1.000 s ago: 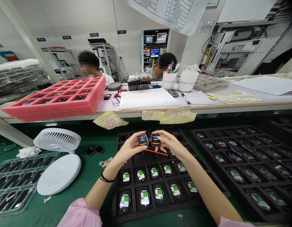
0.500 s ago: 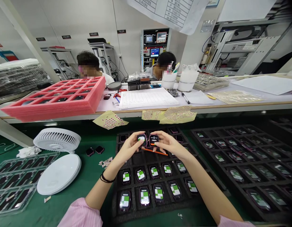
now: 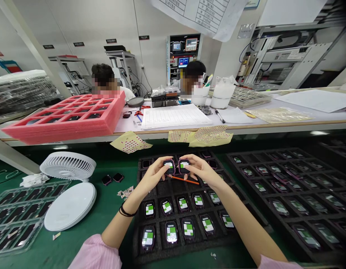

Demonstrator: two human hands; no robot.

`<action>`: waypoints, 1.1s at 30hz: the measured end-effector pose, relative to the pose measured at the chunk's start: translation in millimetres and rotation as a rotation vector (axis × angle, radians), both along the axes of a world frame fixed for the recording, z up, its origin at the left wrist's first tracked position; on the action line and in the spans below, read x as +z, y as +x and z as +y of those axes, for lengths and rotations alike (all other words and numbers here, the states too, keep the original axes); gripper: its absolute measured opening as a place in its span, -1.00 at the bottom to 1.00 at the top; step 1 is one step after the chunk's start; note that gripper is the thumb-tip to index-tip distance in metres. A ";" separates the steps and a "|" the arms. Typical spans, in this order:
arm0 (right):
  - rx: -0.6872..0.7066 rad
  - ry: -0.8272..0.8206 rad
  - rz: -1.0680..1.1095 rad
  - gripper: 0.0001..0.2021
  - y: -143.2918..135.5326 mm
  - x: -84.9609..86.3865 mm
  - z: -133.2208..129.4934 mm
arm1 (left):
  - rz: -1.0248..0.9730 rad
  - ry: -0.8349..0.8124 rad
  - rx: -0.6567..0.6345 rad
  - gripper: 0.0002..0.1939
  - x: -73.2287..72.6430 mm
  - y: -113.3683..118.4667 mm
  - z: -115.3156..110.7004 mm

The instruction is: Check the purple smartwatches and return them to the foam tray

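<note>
My left hand [image 3: 155, 172] grips one smartwatch [image 3: 169, 166] by its edges, the thumb near its lit face. A second smartwatch [image 3: 184, 166] sits in my right hand [image 3: 201, 171], thumb against its screen. Both watches are held side by side, faces toward me, above the far part of a black foam tray [image 3: 158, 220]. Their screens glow with white and green. Below them an orange stick [image 3: 185, 180] lies slanted across the tray. In the tray's nearer rows several watches [image 3: 171, 231] rest in their pockets, showing green and white screens.
Another black tray of watches [image 3: 279, 206] lies at right. On the left are a white fan [image 3: 69, 207], a clear tray [image 3: 35, 239] and two loose watches [image 3: 118, 177]. A shelf with a pink foam tray [image 3: 105, 123] crosses ahead; two people sit behind it.
The right-hand watch's screen has switched from a dark display with an orange bar to white and green. My right thumb has shifted up slightly; the left hand is almost still.
</note>
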State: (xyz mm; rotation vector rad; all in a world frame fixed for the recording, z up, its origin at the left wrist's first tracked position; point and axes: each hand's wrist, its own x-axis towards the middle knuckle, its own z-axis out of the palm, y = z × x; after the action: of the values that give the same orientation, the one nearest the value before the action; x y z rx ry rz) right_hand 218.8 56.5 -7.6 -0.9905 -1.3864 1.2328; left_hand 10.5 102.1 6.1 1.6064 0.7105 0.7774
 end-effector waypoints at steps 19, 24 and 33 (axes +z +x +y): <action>-0.057 -0.057 -0.027 -0.70 -1.9 -0.4 0.3 | 0.034 -0.017 0.056 -0.59 -4.9 1.3 2.6; -0.116 -0.098 -0.026 -0.71 -4.7 5.7 -2.4 | 0.079 -0.003 0.097 -0.62 -3.7 0.9 3.0; -0.129 -0.090 -0.031 -0.69 -6.0 6.8 -3.3 | 0.112 0.012 0.078 -0.57 -1.3 1.5 2.2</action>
State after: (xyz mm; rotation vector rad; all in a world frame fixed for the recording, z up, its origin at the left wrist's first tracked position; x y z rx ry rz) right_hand 212.8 53.2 -0.8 -1.1476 -1.2791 1.1965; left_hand 12.1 104.3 4.8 1.6514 0.8541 0.7537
